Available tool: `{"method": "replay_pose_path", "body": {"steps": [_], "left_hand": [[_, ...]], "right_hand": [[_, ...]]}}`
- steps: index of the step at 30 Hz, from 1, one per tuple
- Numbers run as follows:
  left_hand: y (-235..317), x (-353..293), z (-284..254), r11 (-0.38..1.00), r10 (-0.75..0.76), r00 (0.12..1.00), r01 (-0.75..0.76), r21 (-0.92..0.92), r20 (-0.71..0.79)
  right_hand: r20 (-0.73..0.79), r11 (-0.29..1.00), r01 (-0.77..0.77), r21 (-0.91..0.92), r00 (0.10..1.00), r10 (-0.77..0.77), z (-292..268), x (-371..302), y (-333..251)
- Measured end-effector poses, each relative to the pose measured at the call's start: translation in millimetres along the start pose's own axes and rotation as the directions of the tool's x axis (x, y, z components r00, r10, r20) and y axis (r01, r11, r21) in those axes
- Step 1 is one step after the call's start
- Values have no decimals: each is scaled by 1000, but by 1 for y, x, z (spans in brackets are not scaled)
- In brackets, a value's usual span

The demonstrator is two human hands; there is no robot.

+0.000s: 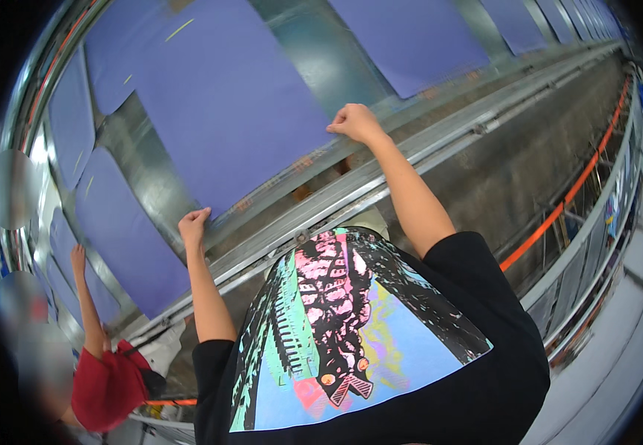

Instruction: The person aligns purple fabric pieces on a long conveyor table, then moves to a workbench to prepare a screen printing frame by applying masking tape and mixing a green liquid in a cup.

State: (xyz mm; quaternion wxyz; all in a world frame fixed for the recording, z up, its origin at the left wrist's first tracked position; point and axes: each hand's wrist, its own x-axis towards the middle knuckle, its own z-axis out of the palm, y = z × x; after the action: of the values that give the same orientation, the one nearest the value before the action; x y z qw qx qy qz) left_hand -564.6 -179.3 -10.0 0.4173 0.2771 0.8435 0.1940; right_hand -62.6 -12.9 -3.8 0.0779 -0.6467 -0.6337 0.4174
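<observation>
A large flat purple sheet point(225, 96) lies in front of me on a shiny metal table point(329, 59). My left hand point(194, 225) pinches its near left corner, thumb and fingers pressed together. At the near right corner, my right hand point(355, 123) has its fingers closed on the sheet's edge. The sheet lies smooth between my hands, and its near edge runs along a faintly patterned strip of the table. Fine detail under my fingertips is too small to see.
Similar purple sheets point(418, 37) lie along the table on both sides. A metal rail point(425, 157) runs along its near edge. To the left, a person in a red shirt point(106, 389) reaches a hand point(78, 259) toward another sheet. An orange strip point(551, 219) lines the lower right.
</observation>
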Motion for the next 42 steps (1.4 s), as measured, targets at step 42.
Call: {"method": "replay_pose_path", "body": {"steps": [42], "left_hand": [[4, -17, 13, 997, 79, 986, -74, 38, -148]], "right_hand": [[205, 968, -191, 164, 966, 156, -13, 6, -11]]}}
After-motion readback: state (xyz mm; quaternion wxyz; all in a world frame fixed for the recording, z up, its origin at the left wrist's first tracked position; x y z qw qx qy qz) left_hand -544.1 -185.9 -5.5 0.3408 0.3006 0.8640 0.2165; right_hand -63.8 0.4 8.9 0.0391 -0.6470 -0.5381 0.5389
